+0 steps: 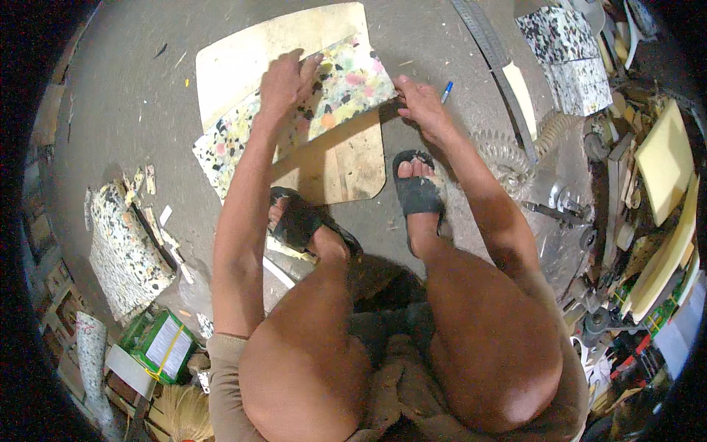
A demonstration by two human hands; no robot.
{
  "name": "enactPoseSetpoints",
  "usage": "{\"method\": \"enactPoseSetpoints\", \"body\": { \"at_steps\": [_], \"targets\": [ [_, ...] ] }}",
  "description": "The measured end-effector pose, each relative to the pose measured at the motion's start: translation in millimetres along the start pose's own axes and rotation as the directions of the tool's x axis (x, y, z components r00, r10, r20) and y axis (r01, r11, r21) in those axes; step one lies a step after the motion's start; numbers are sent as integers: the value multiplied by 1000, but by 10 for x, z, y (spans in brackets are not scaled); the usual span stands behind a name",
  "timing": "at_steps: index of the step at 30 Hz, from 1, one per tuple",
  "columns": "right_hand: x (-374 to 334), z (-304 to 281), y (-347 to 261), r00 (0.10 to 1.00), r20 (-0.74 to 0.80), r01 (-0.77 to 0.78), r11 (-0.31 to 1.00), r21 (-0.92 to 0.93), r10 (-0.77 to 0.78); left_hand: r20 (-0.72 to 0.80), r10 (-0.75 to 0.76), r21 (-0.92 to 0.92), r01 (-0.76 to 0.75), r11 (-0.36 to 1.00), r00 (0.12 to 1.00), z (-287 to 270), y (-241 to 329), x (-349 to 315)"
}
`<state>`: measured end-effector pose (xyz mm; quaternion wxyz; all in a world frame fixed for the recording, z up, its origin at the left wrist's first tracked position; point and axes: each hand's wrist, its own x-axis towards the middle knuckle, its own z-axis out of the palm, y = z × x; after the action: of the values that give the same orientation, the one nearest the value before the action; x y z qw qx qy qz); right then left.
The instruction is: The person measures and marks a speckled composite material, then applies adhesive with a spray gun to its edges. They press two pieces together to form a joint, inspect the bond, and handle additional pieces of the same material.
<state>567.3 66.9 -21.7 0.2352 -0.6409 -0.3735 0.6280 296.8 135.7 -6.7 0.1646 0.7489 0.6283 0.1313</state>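
A long slab of speckled, multicoloured rebonded foam (335,96) lies slantwise across a pale wooden board (331,173) on the floor in front of me. My left hand (287,87) rests on the slab at its far edge, thumb and fingers apart, the fingertips reaching over toward the board. At the slab's right end, my right hand (421,107) has its fingers and thumb at the corner, gripping it. A blue-capped pen (447,92) lies just beyond the right hand. My sandalled feet stand by the board's near side.
A long metal ruler (495,62) and a clear coiled hose (508,158) lie to the right. Speckled foam pieces sit at far right (567,59) and at left (129,254). A green strapped package (158,346) stands at lower left. Yellow foam offcuts (663,162) pile up along the right.
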Motion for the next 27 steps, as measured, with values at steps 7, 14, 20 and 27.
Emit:
{"method": "enactPoseSetpoints", "body": {
  "at_steps": [7, 14, 20, 27],
  "targets": [
    [-108, 109, 130, 934, -95, 328, 932, -154, -345, 79, -167, 7, 167, 986, 983, 84, 156, 40],
    [-102, 201, 157, 903, -143, 358, 894, -270, -405, -33, -64, 126, 68, 990, 997, 120, 187, -17],
    [-18, 195, 163, 964, -88, 232, 957, -176, -250, 21, -138, 90, 136, 987, 990, 29, 271, 9],
    [-557, 334, -254, 831, -178, 455, 828, -327, -527, -106, -167, -120, 154, 981, 980, -343, 276, -208]
  ]
}}
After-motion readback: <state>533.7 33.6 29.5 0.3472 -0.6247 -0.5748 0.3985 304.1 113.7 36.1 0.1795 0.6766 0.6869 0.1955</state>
